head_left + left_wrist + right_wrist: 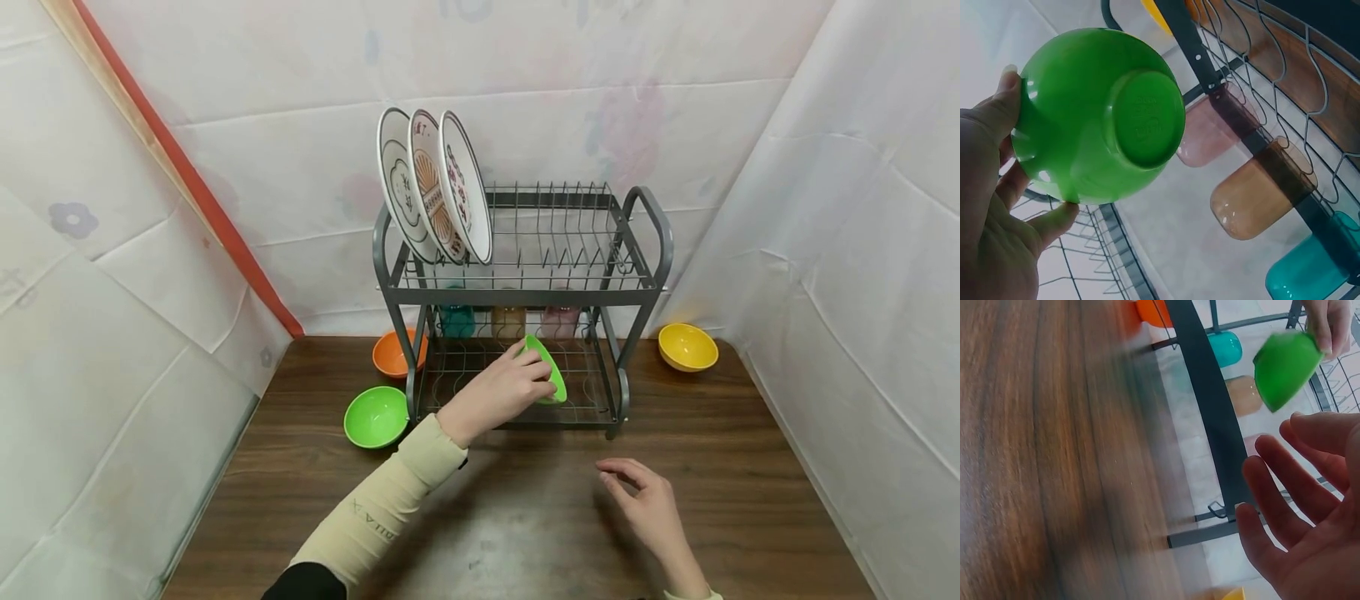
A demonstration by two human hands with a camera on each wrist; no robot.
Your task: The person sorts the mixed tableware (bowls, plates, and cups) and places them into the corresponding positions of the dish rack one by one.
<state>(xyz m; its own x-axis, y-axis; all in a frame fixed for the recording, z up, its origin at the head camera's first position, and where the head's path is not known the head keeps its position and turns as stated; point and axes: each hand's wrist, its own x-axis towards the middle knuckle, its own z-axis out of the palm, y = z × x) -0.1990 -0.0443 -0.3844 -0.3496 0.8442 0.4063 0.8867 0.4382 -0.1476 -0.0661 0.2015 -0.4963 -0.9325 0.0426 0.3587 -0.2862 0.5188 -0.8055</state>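
A small green bowl (546, 371) is tilted on its side in front of the lower tier of a dark metal dish rack (517, 297). My left hand (504, 387) grips this bowl by its rim, thumb and fingers on its edge; the left wrist view shows the underside and foot ring of the bowl (1097, 115). Nearer the front, my right hand (647, 504) hovers above the table with loosely bent fingers and nothing in them. In the right wrist view the right hand (1310, 494) is apart from the green bowl (1288, 369).
Three plates (435, 187) stand upright in the upper tier's left part. Teal (457, 321), amber (508, 322) and pink (559, 322) cups sit at the lower tier's back. Another green bowl (377, 417) and an orange bowl (400, 354) lie left, a yellow bowl (687, 347) right.
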